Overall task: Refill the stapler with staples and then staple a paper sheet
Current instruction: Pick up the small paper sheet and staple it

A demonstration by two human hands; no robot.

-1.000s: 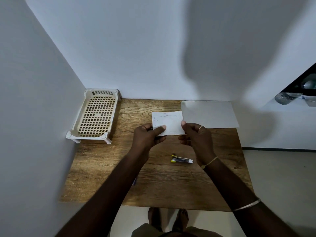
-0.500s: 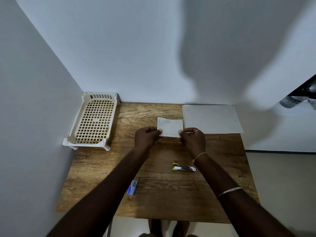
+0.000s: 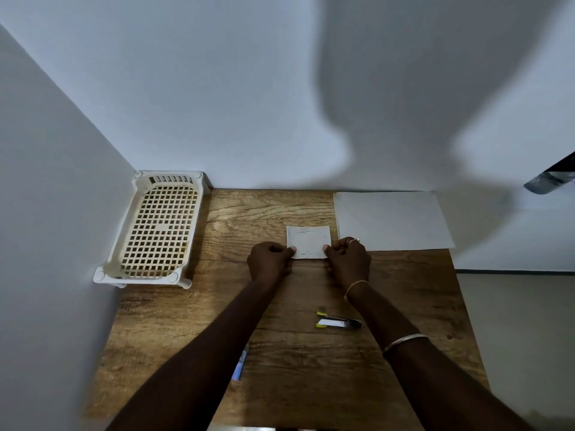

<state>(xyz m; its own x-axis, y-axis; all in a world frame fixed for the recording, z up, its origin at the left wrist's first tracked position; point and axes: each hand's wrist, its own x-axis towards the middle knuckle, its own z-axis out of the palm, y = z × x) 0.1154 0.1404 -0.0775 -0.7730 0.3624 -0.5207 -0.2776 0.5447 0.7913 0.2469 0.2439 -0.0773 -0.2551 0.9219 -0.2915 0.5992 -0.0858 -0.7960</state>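
A small folded white paper (image 3: 308, 242) lies low over the middle of the wooden table (image 3: 193, 331). My left hand (image 3: 270, 262) pinches its left edge and my right hand (image 3: 349, 259) pinches its right edge, thumbs on top. A small stapler (image 3: 338, 322) with yellow tips lies on the table nearer me, beside my right forearm. A blue and white staple box (image 3: 240, 365) peeks out from under my left forearm.
A larger white sheet (image 3: 392, 219) lies at the table's back right corner. A cream plastic lattice tray (image 3: 157, 231) stands at the back left against the wall. White walls close in at the left and back; floor shows to the right.
Both hands have carried the small paper away from me and down toward the table. It looks narrower now than a second ago. The stapler has stayed where it was.
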